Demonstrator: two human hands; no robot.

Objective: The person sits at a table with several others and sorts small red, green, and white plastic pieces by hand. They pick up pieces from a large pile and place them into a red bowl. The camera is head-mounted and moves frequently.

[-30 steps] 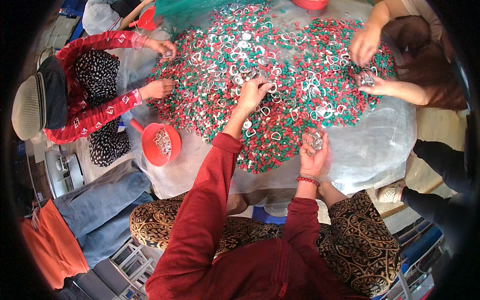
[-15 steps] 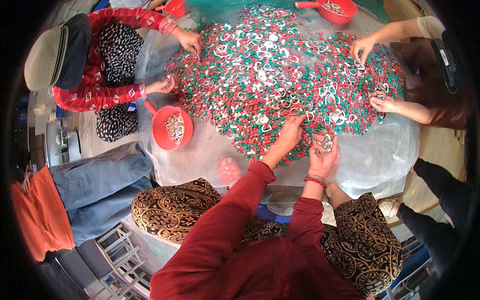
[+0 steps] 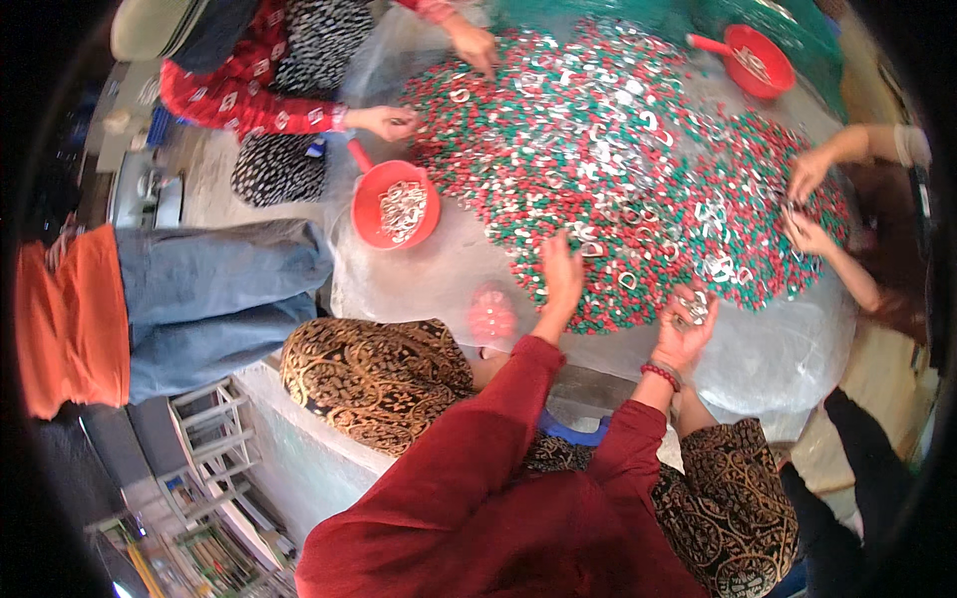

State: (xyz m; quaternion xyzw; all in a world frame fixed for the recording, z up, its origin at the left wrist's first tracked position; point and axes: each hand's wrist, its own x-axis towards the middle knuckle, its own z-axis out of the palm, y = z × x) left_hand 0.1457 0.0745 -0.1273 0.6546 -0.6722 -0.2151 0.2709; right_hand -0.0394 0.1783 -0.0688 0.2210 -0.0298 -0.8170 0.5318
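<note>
A broad heap of small red, green and white pellets (image 3: 498,174) lies before me, scattered with white and silver D-shaped rings (image 3: 713,216). My left hand (image 3: 561,274) reaches over the near edge of the heap. Its fingers are stretched out onto the pellets, and I see nothing held in them. To its right, my right hand (image 3: 683,337) is palm up with fingers curled around several silver rings (image 3: 696,307). A red bead bracelet (image 3: 661,373) circles that wrist.
Clear sheeting (image 3: 778,359) lies under the heap. A red long-handled scoop (image 3: 367,227) with rings stands at left, another red scoop (image 3: 763,85) at far right. Co-workers' hands (image 3: 384,122) work at the left and right edges. An orange-and-denim-clad person (image 3: 219,289) is at left.
The whole view has shifted, so the heap sits further right and lower. My left hand has moved left, away from my right hand, which still holds rings. The right-hand co-worker's hands have come together.
</note>
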